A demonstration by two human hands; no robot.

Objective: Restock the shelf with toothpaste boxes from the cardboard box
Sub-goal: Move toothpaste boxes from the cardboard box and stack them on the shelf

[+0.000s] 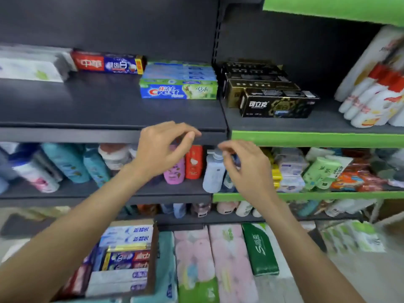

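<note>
A: Where are the toothpaste boxes?

B: Two places. The cardboard box [122, 259] sits low at the bottom left, in front of the lowest shelves, packed with toothpaste boxes lying flat: white-blue ones at its far end, red-blue ones with a yellow end in the middle, pale ones at its near end. On the dark shelf [87, 110], a stack of Crest boxes [178, 88] stands near the right edge, the green-blue one at the front, lighter blue ones behind it. A red and blue box [108, 63] lies along the back edge, left of that stack. The front left of the shelf board is bare.

A: Hands?

B: Both are in the air in front of the shelf's front edge, holding nothing. The left hand [162, 149] has its fingers loosely curled, tips at the front lip near the right corner. The right hand [244, 165] is just beside it, lower, fingers relaxed and bent, in front of the bottle row. The hands are apart, not touching.

A: Surroundings?

B: Black and gold boxes [269, 92] are on the green-edged shelf [317, 138] to the right, staggered toward its front edge. White packs with red print [376, 84] are at its far right. White packs [30, 64] sit at the dark shelf's back left corner. The shelf below holds bottles [192, 162]: pink, red, white, teal. Tissue packs [218, 265] stand right of the cardboard box. The picture is motion-blurred and small print is unreadable.
</note>
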